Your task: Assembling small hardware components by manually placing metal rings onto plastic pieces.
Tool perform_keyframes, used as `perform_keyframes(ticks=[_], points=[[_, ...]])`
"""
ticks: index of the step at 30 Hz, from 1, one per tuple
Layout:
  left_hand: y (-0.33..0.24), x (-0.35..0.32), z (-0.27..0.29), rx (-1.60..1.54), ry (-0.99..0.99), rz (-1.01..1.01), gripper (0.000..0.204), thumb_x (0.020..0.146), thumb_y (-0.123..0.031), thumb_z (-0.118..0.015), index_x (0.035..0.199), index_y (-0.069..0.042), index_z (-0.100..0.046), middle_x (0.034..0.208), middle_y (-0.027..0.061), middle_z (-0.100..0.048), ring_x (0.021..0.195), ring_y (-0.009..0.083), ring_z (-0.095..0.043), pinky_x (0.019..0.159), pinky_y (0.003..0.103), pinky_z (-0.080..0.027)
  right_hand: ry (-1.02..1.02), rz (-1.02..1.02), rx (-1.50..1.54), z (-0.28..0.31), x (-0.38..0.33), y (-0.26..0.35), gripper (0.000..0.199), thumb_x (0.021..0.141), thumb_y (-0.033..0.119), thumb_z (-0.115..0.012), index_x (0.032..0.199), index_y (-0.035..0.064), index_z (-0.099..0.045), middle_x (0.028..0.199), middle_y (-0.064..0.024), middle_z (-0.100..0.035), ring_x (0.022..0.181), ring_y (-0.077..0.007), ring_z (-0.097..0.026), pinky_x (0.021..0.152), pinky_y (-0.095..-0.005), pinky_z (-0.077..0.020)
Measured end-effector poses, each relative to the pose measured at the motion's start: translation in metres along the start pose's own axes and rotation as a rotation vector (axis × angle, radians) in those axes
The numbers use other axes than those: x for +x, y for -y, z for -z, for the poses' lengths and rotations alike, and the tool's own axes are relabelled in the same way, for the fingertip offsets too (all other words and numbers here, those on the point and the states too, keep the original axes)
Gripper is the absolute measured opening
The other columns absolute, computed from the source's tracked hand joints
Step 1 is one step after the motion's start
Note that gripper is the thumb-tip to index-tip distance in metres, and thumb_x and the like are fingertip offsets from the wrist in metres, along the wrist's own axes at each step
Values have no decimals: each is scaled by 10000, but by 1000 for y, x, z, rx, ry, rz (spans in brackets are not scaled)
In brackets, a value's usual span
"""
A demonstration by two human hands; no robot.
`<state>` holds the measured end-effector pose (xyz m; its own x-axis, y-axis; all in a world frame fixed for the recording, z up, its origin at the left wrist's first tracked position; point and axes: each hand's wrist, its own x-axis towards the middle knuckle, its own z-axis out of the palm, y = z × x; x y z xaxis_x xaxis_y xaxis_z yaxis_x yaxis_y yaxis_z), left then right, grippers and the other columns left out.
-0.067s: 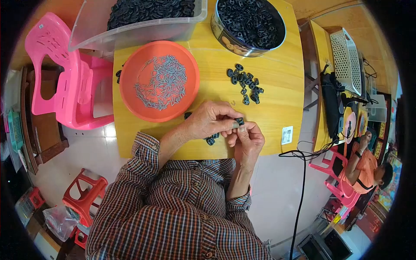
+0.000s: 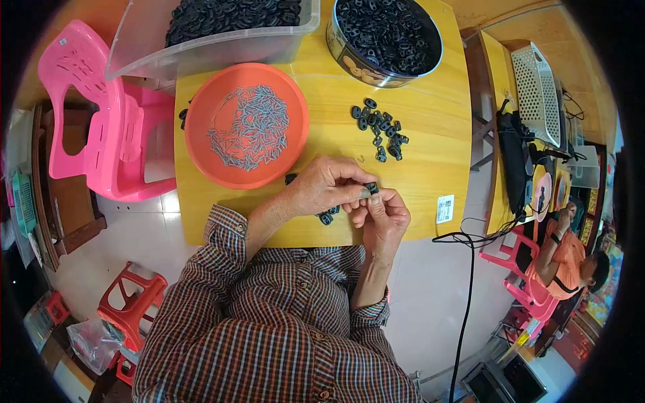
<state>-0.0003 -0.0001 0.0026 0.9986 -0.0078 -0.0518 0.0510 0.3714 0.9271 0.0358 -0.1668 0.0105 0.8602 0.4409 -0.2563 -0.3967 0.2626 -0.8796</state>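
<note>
I had both hands together over the near edge of the yellow bench (image 2: 430, 134). My left hand (image 2: 326, 188) came in from the left with its fingers curled, thumb and forefinger pinched shut on a small black part (image 2: 371, 187). My right hand (image 2: 384, 218) rose from below, its fingertips (image 2: 374, 199) closed against the underside of the same part, so the two grips met on it just above the bench edge. A few more black parts (image 2: 325, 217) lay on the bench under my left wrist. Farther out, well apart from the hands, sat a loose cluster of black parts (image 2: 378, 127). To the left of that cluster stood an orange bowl (image 2: 201, 161) holding small grey metal pieces (image 2: 247, 126). At the far edge were a round tin (image 2: 349, 62) and a clear tub (image 2: 222, 48), both filled with black parts. A pink chair (image 2: 94, 114) stood beside the bench on my left.
</note>
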Motion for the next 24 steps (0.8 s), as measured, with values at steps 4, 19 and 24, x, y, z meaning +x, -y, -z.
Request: perform_keyframes(ticks=[4,19,24], points=[[1,0,0,9,-7,5,218,870,7,-606,1084,-1,-642,798,11,-580,642,62,-602,575,187,-494,-8,20,40,-7,0,0,104,920,62,-563,862,-24,-558,694,-126,-632,552,-158,-598,516,-254,-504],[1,-1,-1,89,13,-46,230,860,3,-619,1090,9,-642,799,26,-585,643,73,-610,581,199,-511,-22,8,27,-5,1,-2,166,913,122,-588,809,-3,-549,612,-131,-600,470,-155,-538,546,-304,-518],[-1,0,-2,21,11,-7,223,858,-1,-627,1080,12,-645,787,16,-592,647,67,-606,578,195,-505,-39,4,22,0,1,-4,165,922,125,-574,824,-6,-554,636,-131,-609,496,-157,-553,577,-320,-530]])
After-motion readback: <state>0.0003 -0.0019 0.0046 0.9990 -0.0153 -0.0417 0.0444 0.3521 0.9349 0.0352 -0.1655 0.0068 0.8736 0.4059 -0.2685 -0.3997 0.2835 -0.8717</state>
